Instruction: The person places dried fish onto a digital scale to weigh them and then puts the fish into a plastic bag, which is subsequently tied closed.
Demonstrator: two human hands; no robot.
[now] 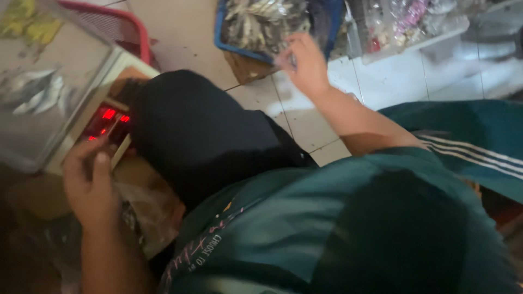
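My left hand [90, 182] rests at the front of the digital scale [106, 122], fingers bent, just below its red display — it grasps nothing I can see. A few small dried fish [38, 95] lie on the scale's pan. My right hand [306, 62] reaches far from the scale to the blue basket [226, 32] of dried fish and pinches something small; what exactly, I cannot tell.

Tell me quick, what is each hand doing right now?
Left hand: fingers curled at the white electronic scale with red lit digits; holding anything cannot be told.
Right hand: reaching to the blue plastic basket of dried fish; grip blurred, cannot be told.
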